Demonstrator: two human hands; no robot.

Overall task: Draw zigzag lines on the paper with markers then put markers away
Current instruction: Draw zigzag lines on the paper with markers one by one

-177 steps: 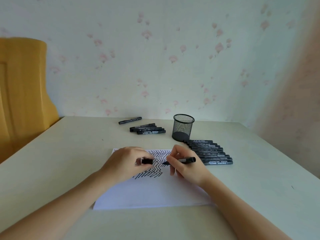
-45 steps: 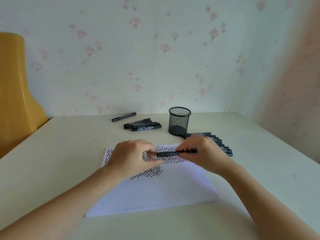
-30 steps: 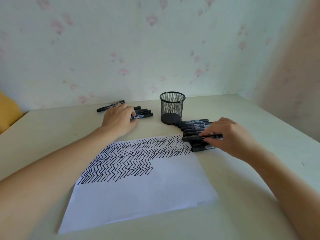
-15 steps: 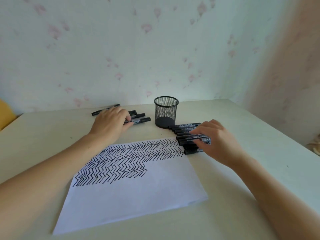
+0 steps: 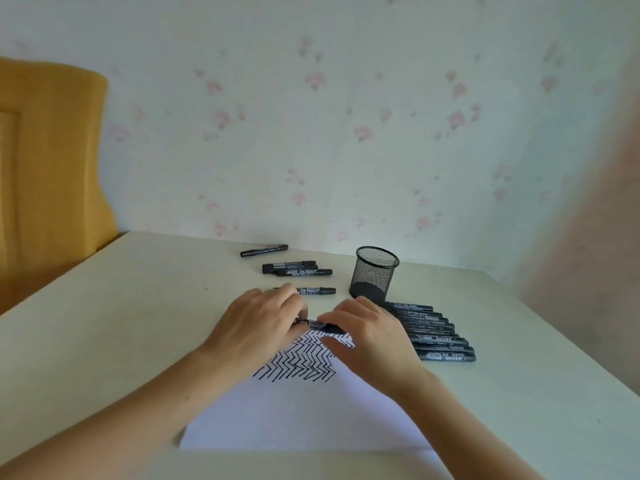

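Both hands are back together over the sheet now: my left hand [image 5: 258, 325] and right hand [image 5: 370, 336] have closed on the two ends of one slim black marker [image 5: 313, 322], held level just above the white paper with black zigzag rows [image 5: 298, 415]. Half a second ago they were apart, the left at the small group behind the paper, the right on the long row, so I read this as a fresh marker fetched and about to be uncapped; whether the cap has come free yet, I cannot tell. One loose black marker [image 5: 317, 291] lies just beyond my left knuckles, a short cluster of black markers [image 5: 294, 267] and a lone thin black pen [image 5: 264, 250] farther back. The row of black markers [image 5: 431, 332] is lined up right of the paper, beside the black wire-mesh pen cup [image 5: 374, 275], which looks empty. So drawing continues; putting away hasn't begun on the pale table [image 5: 121, 323].
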